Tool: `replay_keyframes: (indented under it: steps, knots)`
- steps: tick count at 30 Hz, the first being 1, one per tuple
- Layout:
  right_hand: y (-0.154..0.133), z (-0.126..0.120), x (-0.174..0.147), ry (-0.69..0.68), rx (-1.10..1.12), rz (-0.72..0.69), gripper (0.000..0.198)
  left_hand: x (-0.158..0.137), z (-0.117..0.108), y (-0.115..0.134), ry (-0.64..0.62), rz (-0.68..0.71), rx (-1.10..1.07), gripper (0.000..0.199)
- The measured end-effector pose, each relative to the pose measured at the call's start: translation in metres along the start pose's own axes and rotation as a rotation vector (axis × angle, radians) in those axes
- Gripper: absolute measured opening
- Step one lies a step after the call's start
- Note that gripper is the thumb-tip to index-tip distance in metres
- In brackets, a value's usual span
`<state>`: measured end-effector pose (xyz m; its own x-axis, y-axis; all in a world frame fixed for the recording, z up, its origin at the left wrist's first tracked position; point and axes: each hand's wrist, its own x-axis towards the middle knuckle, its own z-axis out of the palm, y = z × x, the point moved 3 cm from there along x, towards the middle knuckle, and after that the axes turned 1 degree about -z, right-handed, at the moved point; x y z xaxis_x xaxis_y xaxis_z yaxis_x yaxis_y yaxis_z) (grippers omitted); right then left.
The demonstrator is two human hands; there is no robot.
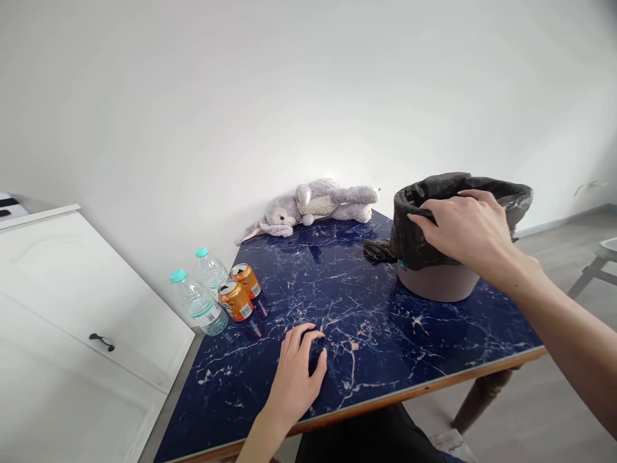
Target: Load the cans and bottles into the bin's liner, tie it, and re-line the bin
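My right hand grips the near rim of a trash bin, thumb over the outside and fingers reaching inside. A black garbage bag lines the trash bin and folds down over its upper wall, with a bunched tail sticking out to the left. The bin stands upright on a blue marble-patterned table. My left hand lies on the tabletop near its front edge, fingers curved and apart, holding nothing. What lies inside the bin is hidden.
Two clear plastic bottles with teal caps, a nearer bottle and a farther bottle, stand at the table's left edge. Beside them are two orange cans. A grey plush rabbit lies against the wall. A white cabinet stands left.
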<state>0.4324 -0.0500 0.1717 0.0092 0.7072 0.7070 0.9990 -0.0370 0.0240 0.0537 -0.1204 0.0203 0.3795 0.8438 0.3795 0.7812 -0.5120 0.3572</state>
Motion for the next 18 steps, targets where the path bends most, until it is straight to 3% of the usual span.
replay_keyframes:
  steps: [3, 11, 15, 18]
  knots:
    - [-0.029, -0.014, -0.005, 0.052, 0.159, -0.112, 0.062, 0.0, 0.001, 0.0, -0.005, -0.004, 0.003, 0.022]
    - [-0.12, -0.042, -0.005, 0.007, 0.519, -0.438, 0.038, 0.0, 0.001, -0.001, -0.007, 0.01, 0.006, 0.022]
    - [-0.146, -0.041, 0.0, 0.023, 0.615, -0.497, 0.035, 0.0, 0.0, -0.001, -0.014, 0.019, 0.011, 0.022]
    - [-0.148, -0.039, -0.002, 0.07, 0.662, -0.456, 0.045, 0.0, -0.001, 0.0, -0.02, 0.021, 0.015, 0.022]
